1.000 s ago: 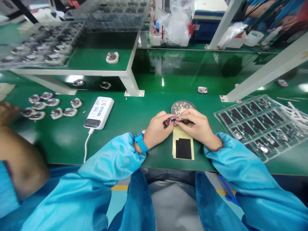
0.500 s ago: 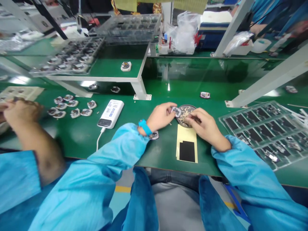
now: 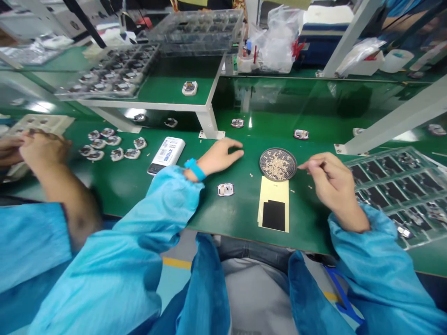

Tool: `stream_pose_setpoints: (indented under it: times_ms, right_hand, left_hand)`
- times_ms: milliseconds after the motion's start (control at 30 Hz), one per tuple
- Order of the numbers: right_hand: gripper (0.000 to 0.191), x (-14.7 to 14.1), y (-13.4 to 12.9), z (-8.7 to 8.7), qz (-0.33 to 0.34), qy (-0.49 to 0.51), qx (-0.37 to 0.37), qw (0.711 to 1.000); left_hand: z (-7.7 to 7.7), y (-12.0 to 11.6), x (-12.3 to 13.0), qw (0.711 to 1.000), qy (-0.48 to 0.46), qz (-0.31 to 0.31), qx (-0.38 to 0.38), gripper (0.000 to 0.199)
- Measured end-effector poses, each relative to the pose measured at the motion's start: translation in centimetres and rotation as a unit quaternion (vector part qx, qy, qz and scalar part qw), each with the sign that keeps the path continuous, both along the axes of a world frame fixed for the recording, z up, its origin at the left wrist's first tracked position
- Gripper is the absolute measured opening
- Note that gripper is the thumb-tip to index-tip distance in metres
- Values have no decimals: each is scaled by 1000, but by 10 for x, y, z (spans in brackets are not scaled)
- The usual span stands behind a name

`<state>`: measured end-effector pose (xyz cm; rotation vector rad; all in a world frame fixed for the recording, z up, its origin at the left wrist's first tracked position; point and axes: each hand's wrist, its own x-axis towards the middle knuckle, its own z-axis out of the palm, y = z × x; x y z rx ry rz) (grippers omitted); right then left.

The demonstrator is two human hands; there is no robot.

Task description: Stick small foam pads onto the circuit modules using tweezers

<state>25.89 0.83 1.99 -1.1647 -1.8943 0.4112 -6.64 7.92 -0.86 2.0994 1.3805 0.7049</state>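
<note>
It was an electronics assembly workshop, by every sign. A green-topped bench (image 3: 240, 214) ran beneath white metal posts (image 3: 405, 111), and a raised shelf (image 3: 181, 70) bore a compartment tray (image 3: 94, 97) filled with small electronic units (image 3: 132, 153), more of which lay loose across the bench. A second clear tray (image 3: 419, 241) held black pieces and metal parts, while a round dish (image 3: 262, 164) (full of tiny pale bits) sat mid-bench. The wearer's sleeve (image 3: 146, 204) and a co-worker's sleeve (image 3: 35, 237) were both blue, like work uniforms.
</note>
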Motion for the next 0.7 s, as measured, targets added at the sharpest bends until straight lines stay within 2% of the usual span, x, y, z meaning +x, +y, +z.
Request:
stream_pose_setpoints:
  times_ms: [100, 200, 267, 367, 467, 533, 633, 700]
  right_hand:
    - [32, 22, -11, -9, -14, -61, 19, 998]
    - [27, 45, -18, -26, -52, -111, -6, 992]
    - [24, 55, -22, -35, -86, -77, -78, 990]
    - [23, 54, -28, -37, -96, 74, -182, 976]
    - [24, 35, -35, -32, -21, 187, -238, 953]
    - [24, 20, -39, -31, 35, 214, -280, 935]
    - [21, 1, -44, -35, 68, 216, -301, 926]
    - [19, -6, -45, -40, 73, 206, -295, 930]
  left_hand:
    - [4, -66, -22, 997, 45, -46, -34, 43]
    - [-2, -113, -37, 995, 88, -28, -23, 74]
    - [-7, -131, -38, 995, 96, -12, -18, 63]
    - [-9, -139, -28, 999, 45, -2, -15, 33]
    - [-2, -129, -10, 995, -67, -8, -70, 19]
    - [5, -118, -1, 992, -82, -16, -98, 23]
    - [14, -107, 7, 996, 21, -53, -63, 52]
    - [17, -111, 9, 992, 82, -86, -44, 66]
